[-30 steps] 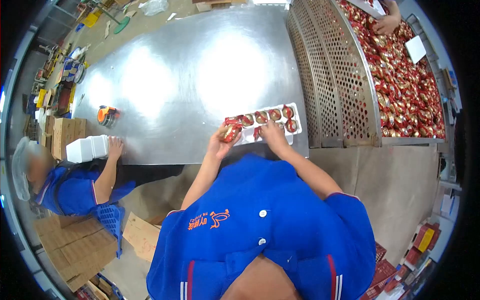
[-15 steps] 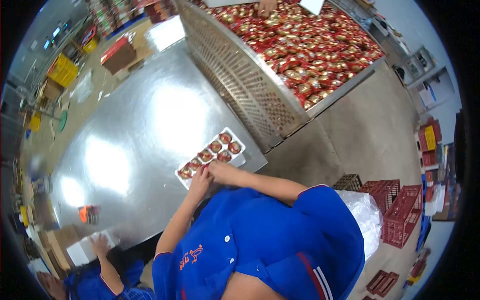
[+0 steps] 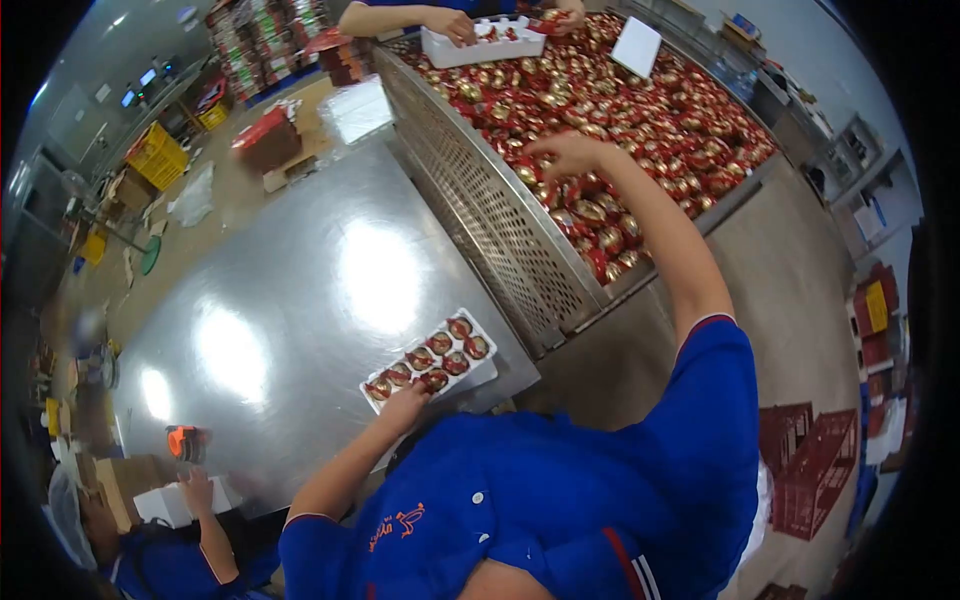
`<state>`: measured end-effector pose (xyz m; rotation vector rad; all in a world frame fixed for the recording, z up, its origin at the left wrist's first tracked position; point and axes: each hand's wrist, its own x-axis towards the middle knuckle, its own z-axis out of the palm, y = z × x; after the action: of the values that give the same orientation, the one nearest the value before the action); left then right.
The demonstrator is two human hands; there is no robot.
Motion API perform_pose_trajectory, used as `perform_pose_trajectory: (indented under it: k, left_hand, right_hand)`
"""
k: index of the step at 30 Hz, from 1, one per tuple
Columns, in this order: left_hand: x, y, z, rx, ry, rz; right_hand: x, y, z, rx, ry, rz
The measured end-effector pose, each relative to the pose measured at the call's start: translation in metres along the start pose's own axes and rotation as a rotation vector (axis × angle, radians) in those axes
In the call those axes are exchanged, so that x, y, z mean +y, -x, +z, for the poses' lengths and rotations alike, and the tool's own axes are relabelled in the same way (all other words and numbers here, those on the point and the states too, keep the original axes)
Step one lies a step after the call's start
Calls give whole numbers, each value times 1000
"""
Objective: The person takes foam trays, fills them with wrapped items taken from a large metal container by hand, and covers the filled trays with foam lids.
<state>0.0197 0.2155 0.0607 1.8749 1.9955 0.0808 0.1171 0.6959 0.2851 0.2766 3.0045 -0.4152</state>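
Note:
A white foam tray (image 3: 484, 376) with several gold and red wrapped items in its pockets lies near the front edge of the metal table (image 3: 300, 290). My left hand (image 3: 404, 406) is at the tray's near side, its fingers on or beside a wrapped item; what they hold, if anything, is hidden. My right hand (image 3: 570, 157) reaches over the big bin of wrapped items (image 3: 690, 160), fingers apart and holding nothing.
A perforated metal wall (image 3: 490, 210) stands between table and bin. Across the bin, a co-worker's hands (image 3: 452, 25) are at another white tray (image 3: 485, 48). A white lid (image 3: 637, 47) lies on the items. An orange tape dispenser (image 3: 184, 442) and another co-worker's hand (image 3: 197, 490) are at left.
My right hand has left the tray and reached out over the bin. My left hand has stayed at the tray. The co-worker's hands and tray beyond the bin have come further into view.

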Motion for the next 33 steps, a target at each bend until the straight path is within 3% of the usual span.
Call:
perform_pose_trajectory:
  k: [2, 3, 4, 5, 6, 7, 8, 9, 10, 11, 12, 13, 14, 16, 17, 18, 20, 21, 25, 28, 29, 31, 33]
  left_hand:
    - [4, -2, -7, -24, -38, -11]
    - [0, -4, -3, -47, -90, -20]
    - [2, -6, -1, -54, -95, -63]
    - [2, -10, 8, -99, -84, -126]
    - [-8, -10, 35, 73, 57, -91]
    - [6, -10, 21, 46, -47, -146]
    - [4, -11, 23, 87, -53, -71]
    - [0, -8, 24, -16, -107, -45]
    - [-12, -7, 40, 186, 47, 14]
    - [-6, -5, 18, -32, 107, -130]
    - [-1, 2, 17, 35, -193, -136]
    - [-4, 8, 20, 138, -112, -62]
    - [-12, 8, 23, 149, -109, -115]
    - [-30, 2, 23, -16, 274, 6]
    - [-22, 4, 8, -23, 268, -53]
    - [-20, 3, 5, -15, 271, -34]
    - [-15, -2, 5, -13, -70, -83]
    - [-19, -6, 21, -9, -214, -5]
    - [-15, -8, 49, 89, -324, -120]
    - [-46, 4, 30, 229, 276, 151]
    - [-47, 9, 27, 224, 281, 160]
    - [-38, 10, 27, 221, 61, 19]
    - [-17, 5, 17, 143, 234, -168]
  right_hand:
    - [20, -21, 11, -107, -193, -28]
    - [28, -29, 14, -251, -468, 111]
    - [30, -30, 12, -209, -310, 21]
    - [35, -27, 27, -46, -510, -36]
    - [10, -15, 21, 86, -421, -82]
    - [-10, -15, 5, -119, -382, 35]
    - [-19, -19, 3, -55, -314, 14]
    - [-15, -28, 10, -52, -430, -11]
    - [-28, -25, -2, -73, -365, -25]
    - [-34, -23, -1, -95, -535, 48]
    - [-20, -29, 12, -61, -578, 14]
    - [-18, -31, 16, -37, -573, 9]
    - [-19, -34, 16, -13, -568, 25]
    - [-26, -37, 11, 29, -433, 13]
    - [-34, -28, 1, 98, -289, 35]
    - [-45, -20, -6, 133, -335, 35]
    - [-37, -22, -9, 140, -299, -24]
    - [-39, -20, -18, 102, -224, 21]
    - [-29, -25, -10, 69, -102, 4]
    - [-33, -19, -2, 151, -35, -61]
    - [-34, -22, -10, 17, -13, 49]
    - [-13, -21, -16, 6, -120, 8]
    - [15, -18, -19, 54, -165, -39]
